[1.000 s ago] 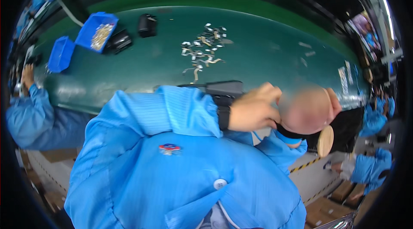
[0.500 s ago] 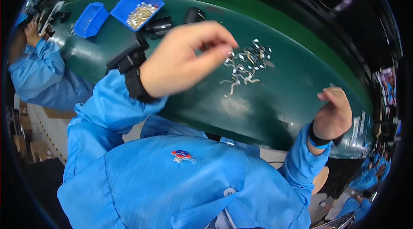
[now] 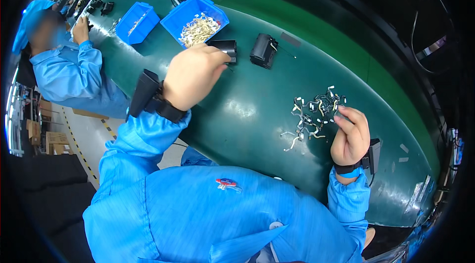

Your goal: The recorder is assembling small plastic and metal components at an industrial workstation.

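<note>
My left hand reaches to a black cylindrical part. Its fingers are curled in against the part's near side, and the palm is hidden behind the back of the hand. A loose pile of short connector cables, dark and pale wires with white plugs, is spread on the green table. At the pile's right edge, my right hand has thumb and fingers pinched on a short connector cable, mostly hidden by the fingertips. Both wrists carry black straps with boxy devices.
A blue bin of pale small cables stands behind my left hand, with a smaller blue bin farther left. Another black part with a thin wire lies right of the first. A co-worker in blue sits at the left.
My view has swung left. My left hand has gone from beside the cable pile to the black part. My right hand has come in to the pile, its fingers drawing together.
</note>
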### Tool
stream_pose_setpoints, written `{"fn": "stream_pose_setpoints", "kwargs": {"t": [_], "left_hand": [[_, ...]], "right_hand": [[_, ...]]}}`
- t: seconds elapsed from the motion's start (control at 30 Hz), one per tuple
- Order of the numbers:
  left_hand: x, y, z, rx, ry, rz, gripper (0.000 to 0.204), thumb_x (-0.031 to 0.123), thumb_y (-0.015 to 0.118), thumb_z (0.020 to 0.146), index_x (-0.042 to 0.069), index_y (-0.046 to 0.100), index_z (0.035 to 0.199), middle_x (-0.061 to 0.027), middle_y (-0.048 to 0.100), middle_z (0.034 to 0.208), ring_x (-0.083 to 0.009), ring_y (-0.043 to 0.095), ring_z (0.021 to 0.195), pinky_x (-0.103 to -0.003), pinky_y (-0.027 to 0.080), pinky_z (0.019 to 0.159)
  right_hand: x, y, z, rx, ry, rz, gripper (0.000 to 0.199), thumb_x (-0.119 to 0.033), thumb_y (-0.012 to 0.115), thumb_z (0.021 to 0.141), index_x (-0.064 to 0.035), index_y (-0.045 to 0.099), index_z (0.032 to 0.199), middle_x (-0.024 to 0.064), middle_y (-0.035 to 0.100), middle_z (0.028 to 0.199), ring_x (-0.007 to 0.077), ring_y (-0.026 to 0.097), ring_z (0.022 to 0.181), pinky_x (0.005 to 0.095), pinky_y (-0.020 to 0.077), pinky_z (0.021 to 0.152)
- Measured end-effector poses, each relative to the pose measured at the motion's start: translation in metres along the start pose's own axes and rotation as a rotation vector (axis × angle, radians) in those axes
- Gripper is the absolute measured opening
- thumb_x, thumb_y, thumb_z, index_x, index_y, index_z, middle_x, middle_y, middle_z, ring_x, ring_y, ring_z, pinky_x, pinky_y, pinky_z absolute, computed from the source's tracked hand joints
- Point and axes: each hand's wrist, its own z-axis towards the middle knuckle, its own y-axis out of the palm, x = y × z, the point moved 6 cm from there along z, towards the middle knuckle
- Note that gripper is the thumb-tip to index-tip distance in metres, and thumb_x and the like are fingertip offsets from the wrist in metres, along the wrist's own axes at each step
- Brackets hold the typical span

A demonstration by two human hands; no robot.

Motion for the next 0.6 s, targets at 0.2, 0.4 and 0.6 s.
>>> {"fn": "stream_pose_setpoints", "kwargs": {"t": [0.2,0.4,0.6], "left_hand": [[0.0,0.021,0.019,-0.208,-0.167,0.272,0.024,0.011,0.075,0.072,0.007,0.068,0.094,-0.0103,0.068,0.087,-0.0315,0.064,0.088,-0.041,0.051,0.075],[-0.008,0.011,0.021,-0.11,-0.16,0.266,0.023,0.007,0.076,0.069,0.006,0.068,0.091,-0.007,0.067,0.086,-0.0293,0.061,0.085,-0.04,0.049,0.076],[-0.006,0.0,0.021,0.039,-0.048,0.124,0.016,0.005,0.075,0.072,0.005,0.071,0.088,-0.0084,0.068,0.085,-0.0297,0.058,0.081,-0.039,0.048,0.075]], "right_hand": [[0.002,0.002,-0.002,-0.008,0.048,0.109,0.024,0.018,0.064,0.071,0.0003,0.064,0.087,0.0168,0.069,0.094,0.0282,0.069,0.077,0.0327,0.0558,0.067],[0.006,-0.002,0.002,-0.052,0.054,0.157,0.024,0.016,0.062,0.065,-0.0003,0.064,0.083,0.0155,0.07,0.089,0.0259,0.068,0.067,0.0314,0.0545,0.06],[0.006,-0.002,-0.001,-0.096,0.076,0.182,0.021,0.012,0.062,0.063,-0.0004,0.064,0.079,0.0145,0.07,0.087,0.0253,0.066,0.064,0.0313,0.0534,0.057]]}}
